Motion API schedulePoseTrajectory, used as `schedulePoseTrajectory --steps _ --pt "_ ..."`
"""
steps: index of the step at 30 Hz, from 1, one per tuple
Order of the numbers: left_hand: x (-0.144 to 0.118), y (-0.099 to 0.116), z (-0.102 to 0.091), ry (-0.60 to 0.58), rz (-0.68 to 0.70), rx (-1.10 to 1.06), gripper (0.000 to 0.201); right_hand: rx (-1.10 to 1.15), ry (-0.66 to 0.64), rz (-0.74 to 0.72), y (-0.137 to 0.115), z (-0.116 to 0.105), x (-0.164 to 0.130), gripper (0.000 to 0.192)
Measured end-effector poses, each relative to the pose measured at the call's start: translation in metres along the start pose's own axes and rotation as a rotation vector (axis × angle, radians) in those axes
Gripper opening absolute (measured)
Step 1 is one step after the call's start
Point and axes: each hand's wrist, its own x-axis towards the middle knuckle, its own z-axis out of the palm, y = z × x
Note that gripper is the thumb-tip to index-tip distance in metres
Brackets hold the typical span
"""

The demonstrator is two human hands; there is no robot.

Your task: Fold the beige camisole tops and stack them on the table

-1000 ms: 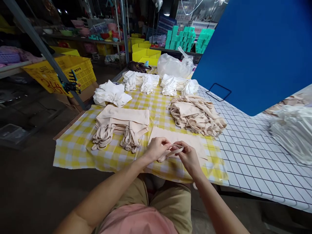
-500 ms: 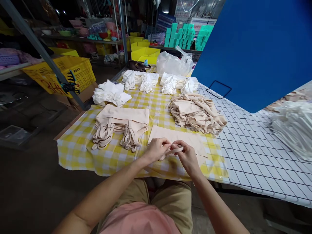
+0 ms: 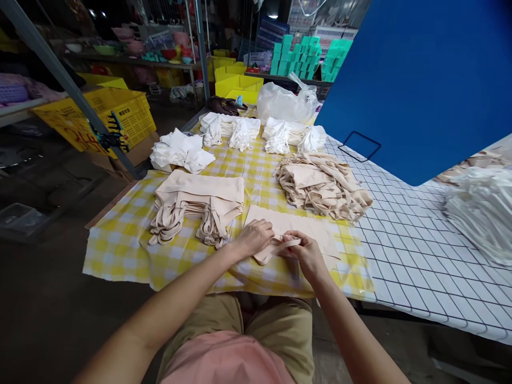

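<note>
A beige camisole-like garment [image 3: 298,221] lies flat on the table in front of me, one thin strap [image 3: 282,246] raised in a loop. My right hand [image 3: 307,255] pinches this strap between thumb and fingers. A small ring-like piece seems to show at its fingertips, too small to make out. Just left of it, my left hand [image 3: 258,238] rests on the garment's left part with fingers curled inward; what they hold, if anything, is hidden. To the left sits a neat stack of beige garments [image 3: 200,194], straps hanging toward me.
A loose beige heap [image 3: 320,184] lies beyond my right hand. White garment stacks [image 3: 230,130] and a plastic bag [image 3: 286,101] stand at the back, a white pile [image 3: 182,152] at left. A blue panel [image 3: 416,90] leans over the right side. A yellow crate [image 3: 132,117] stands left.
My left hand has moved slightly left and away from the right fingertips, its fingers now curled. The right hand keeps its pinch on the strap, almost in place.
</note>
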Motion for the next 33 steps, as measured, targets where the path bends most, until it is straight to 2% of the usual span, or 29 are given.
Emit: schedulePoseTrajectory --steps 3,8,10,16,26,33 --pt "0.001 -0.003 0.006 0.051 -0.082 -0.085 0.01 -0.107 0.02 -0.015 0.003 0.001 0.005 0.028" --pt "0.001 -0.006 0.011 0.096 -0.193 -0.202 0.01 -0.515 0.07 -0.348 0.006 0.008 0.016 0.015" --pt "0.001 -0.007 0.012 0.098 -0.198 -0.22 0.011 -0.615 0.066 -0.425 0.006 0.011 0.019 0.016" --pt "0.003 -0.009 0.014 0.09 -0.206 -0.238 0.01 -0.759 0.024 -0.502 0.005 0.013 0.027 0.018" --pt "0.005 -0.012 0.015 0.093 -0.213 -0.265 0.008 -0.845 -0.016 -0.55 0.001 0.014 0.033 0.017" --pt "0.005 -0.01 0.014 0.086 -0.228 -0.294 0.009 -1.045 -0.085 -0.675 -0.004 0.009 0.035 0.014"
